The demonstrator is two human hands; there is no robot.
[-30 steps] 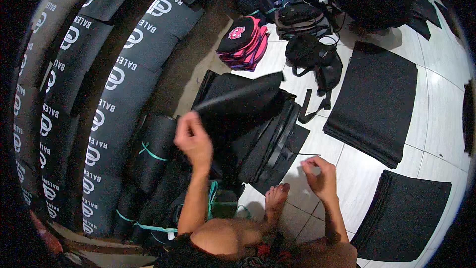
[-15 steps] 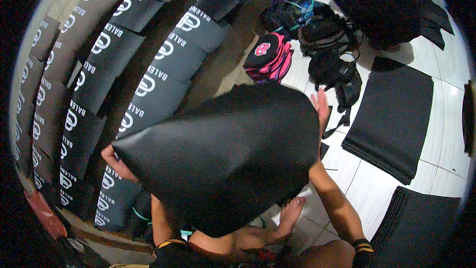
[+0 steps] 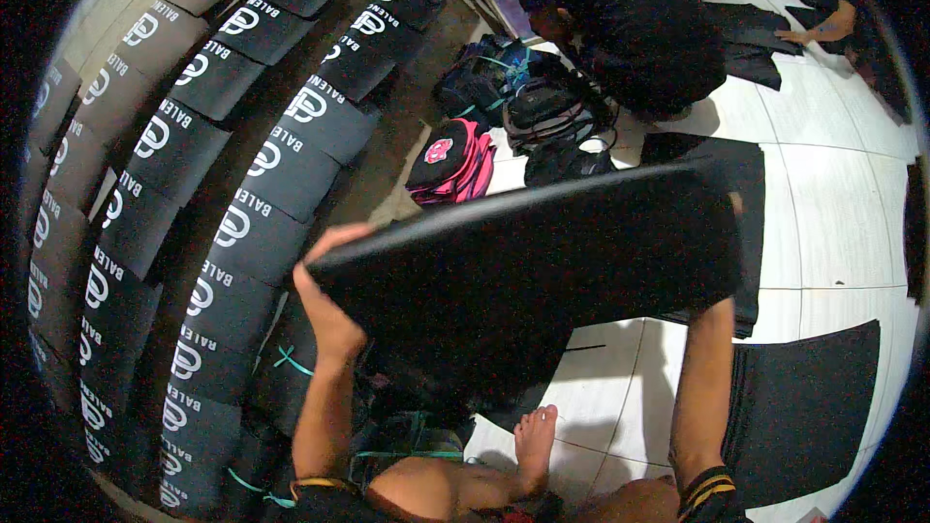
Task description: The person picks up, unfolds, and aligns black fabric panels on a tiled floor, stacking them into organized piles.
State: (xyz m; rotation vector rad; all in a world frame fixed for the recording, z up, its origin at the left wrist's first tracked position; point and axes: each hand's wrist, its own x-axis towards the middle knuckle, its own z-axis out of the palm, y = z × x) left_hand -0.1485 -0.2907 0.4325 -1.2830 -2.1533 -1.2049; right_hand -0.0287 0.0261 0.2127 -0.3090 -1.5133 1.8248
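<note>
A wide black sheet, smooth and limp, hangs in front of me, its far edge raised and catching light. My left hand is closed on the sheet's left end, fingers over the upper edge and thumb near the corner. At the other end my right hand holds the sheet; most of it is hidden behind the material and only a bit of blurred skin shows. Below the sheet, more black material hangs over my legs. Beyond the right end lies a stack of black sheets on the floor, partly covered.
Rows of overlapping dark printed panels fill the left side. Another black sheet stack lies at right on white tiles. Black-and-pink folded pieces and black bags sit ahead. A person in dark clothes bends over beyond them.
The sheet has swung from a broad face toward me to a tilted, more edge-on position, farther right. Both hands moved right with it. The view has shifted, showing more of the bent person.
</note>
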